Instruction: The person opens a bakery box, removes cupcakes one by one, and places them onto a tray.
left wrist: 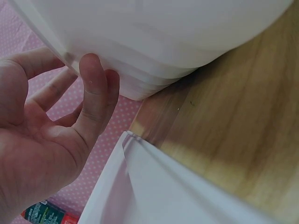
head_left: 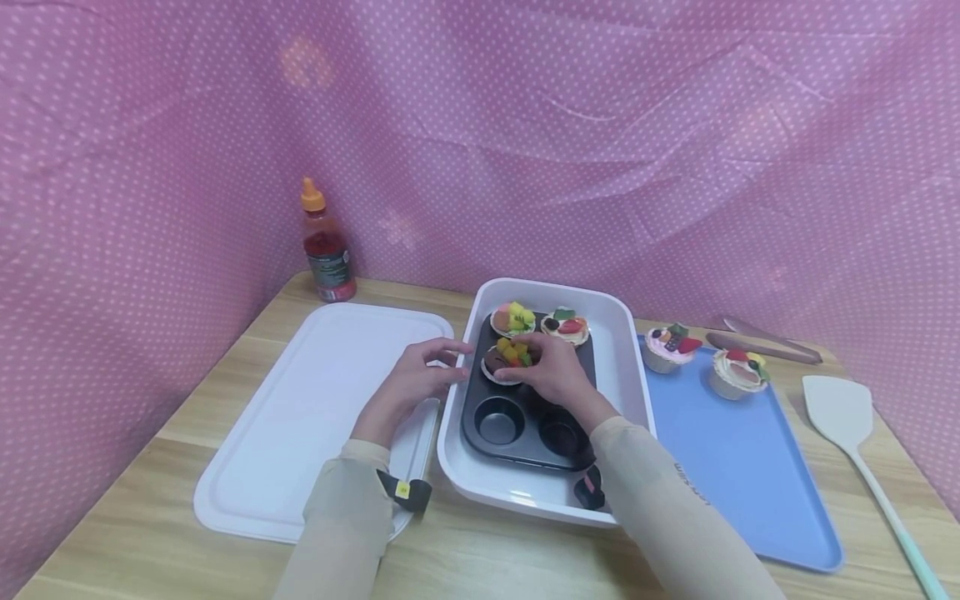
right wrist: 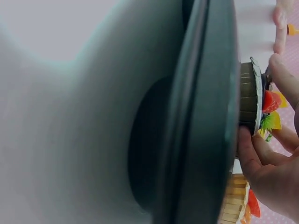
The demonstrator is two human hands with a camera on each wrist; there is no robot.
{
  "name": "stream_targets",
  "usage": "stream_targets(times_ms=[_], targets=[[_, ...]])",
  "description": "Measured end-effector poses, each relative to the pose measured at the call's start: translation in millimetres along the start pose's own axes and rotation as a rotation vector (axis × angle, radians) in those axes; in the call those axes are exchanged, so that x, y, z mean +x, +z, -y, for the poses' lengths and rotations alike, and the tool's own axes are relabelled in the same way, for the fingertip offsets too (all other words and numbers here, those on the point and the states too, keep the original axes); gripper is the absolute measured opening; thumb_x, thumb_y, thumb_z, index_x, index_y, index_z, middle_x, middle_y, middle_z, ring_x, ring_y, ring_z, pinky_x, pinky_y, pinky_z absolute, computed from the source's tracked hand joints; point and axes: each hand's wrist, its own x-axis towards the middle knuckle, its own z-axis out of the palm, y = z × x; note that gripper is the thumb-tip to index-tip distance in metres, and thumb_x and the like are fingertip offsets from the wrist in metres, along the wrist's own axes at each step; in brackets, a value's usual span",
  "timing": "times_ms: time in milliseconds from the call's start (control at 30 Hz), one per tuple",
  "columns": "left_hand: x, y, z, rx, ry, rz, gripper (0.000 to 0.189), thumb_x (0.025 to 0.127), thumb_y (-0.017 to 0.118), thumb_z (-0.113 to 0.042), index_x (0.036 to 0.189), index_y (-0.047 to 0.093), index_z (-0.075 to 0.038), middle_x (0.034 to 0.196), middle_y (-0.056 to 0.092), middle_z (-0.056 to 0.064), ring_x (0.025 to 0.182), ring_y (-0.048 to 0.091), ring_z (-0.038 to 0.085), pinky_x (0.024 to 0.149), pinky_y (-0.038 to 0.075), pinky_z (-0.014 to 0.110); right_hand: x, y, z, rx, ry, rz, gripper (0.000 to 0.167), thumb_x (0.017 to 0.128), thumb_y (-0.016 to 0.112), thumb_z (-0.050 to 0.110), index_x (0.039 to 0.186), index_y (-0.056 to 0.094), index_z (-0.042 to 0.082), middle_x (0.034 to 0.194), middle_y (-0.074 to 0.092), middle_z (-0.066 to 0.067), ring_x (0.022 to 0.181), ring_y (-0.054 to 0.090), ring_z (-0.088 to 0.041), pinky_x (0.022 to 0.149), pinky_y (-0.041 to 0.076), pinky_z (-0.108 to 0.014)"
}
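Observation:
In the head view, my right hand (head_left: 558, 371) grips a chocolate cupcake topped with fruit (head_left: 495, 363) at the middle-left cup of a dark muffin tin (head_left: 531, 429). The right wrist view shows thumb and fingers around the cupcake's paper cup (right wrist: 250, 93). Two more fruit cupcakes, one yellow-topped (head_left: 513, 319) and one cream-topped (head_left: 565, 327), sit in the tin's far cups, while the near two cups are empty. The tin lies inside a deep white tray (head_left: 626, 367). My left hand (head_left: 416, 383) is at that tray's left rim, fingers loosely bent; firm contact is unclear.
A white board (head_left: 322, 400) lies left, with a red sauce bottle (head_left: 327, 254) behind it. On the right, a blue tray (head_left: 757, 492) bears two cupcakes, one pink (head_left: 670, 348) and one cream (head_left: 737, 375). Beyond are a brown-handled utensil (head_left: 765, 348) and a pale spatula (head_left: 840, 412).

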Motion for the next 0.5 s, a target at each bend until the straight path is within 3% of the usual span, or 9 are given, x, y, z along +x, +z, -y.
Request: stream_targets(times_ms=[233, 500], targets=[[0.7, 0.0, 0.9, -0.008, 0.018, 0.005, 0.039, 0.09, 0.071, -0.011, 0.129, 0.067, -0.016, 0.121, 0.061, 0.015, 0.1, 0.063, 0.022, 0.077, 0.058, 0.03, -1.1, -1.1, 0.9, 0.01, 0.012, 0.014, 0.069, 0.076, 0.088, 0.036, 0.136, 0.063, 0.013, 0.133, 0.066, -0.012, 0.118, 0.064, -0.03, 0.103, 0.052, -0.048], [0.4, 0.5, 0.5, 0.013, 0.0, -0.006, 0.038, 0.09, 0.072, -0.012, 0.127, 0.069, -0.02, 0.124, 0.061, 0.012, 0.105, 0.061, 0.024, 0.079, 0.058, 0.031, -0.8, -0.7, 0.6, -0.007, 0.017, 0.014, 0.07, 0.075, 0.089, 0.036, 0.136, 0.063, 0.014, 0.133, 0.066, -0.012, 0.118, 0.064, -0.03, 0.102, 0.052, -0.047]])
